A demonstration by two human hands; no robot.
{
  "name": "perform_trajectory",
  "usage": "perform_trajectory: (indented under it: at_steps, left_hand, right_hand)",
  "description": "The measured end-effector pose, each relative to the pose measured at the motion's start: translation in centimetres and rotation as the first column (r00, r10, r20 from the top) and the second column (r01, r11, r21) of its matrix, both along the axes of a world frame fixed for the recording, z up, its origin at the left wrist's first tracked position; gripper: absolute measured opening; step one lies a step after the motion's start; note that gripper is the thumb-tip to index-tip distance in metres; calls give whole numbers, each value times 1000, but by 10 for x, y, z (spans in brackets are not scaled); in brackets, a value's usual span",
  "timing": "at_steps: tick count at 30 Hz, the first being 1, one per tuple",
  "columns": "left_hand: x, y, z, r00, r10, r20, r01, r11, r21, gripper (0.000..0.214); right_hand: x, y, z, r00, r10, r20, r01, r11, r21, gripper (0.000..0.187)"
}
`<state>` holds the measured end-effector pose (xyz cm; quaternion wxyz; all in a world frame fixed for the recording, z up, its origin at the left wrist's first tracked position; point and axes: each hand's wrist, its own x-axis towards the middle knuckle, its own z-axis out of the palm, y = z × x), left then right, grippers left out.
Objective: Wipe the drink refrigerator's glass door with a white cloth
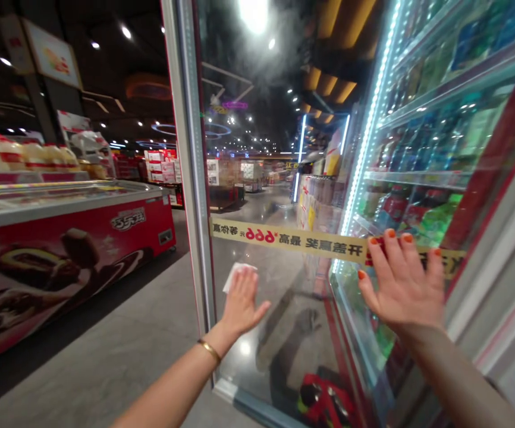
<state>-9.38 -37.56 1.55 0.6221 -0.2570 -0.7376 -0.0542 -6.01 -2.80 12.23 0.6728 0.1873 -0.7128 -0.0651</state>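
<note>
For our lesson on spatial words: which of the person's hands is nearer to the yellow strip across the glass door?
Right. The right hand overlaps the yellow strip; the left hand is lower, below it, over a white cloth.

Glass [291, 291] free between left hand [241, 302] and right hand [404, 282]; metal door frame [191, 202] blocks way at left.

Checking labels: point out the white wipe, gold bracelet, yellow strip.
White wipe [229, 281], head view: exposed left edge.
Gold bracelet [210, 349], head view: outer band.
Yellow strip [302, 242], head view: printed middle.
</note>
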Motion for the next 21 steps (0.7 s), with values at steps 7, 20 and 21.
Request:
perform_trajectory:
  at_steps: [7, 20, 21]
  left_hand:
    - [-3, 10, 24, 987, 60, 146, -88, 978, 190, 97]
    - [-11, 35, 66, 990, -101, 104, 100, 995, 13, 91]
    - [-4, 43, 58, 980, -163, 116, 182, 967, -177, 89]
  right_hand:
    - [-7, 6, -4, 999, 38, 14, -37, 998, -53, 88]
    - [-7, 1, 1, 997, -70, -17, 70, 998, -1, 84]
    - [-6, 0, 1, 997, -71, -12, 71, 998, -2, 84]
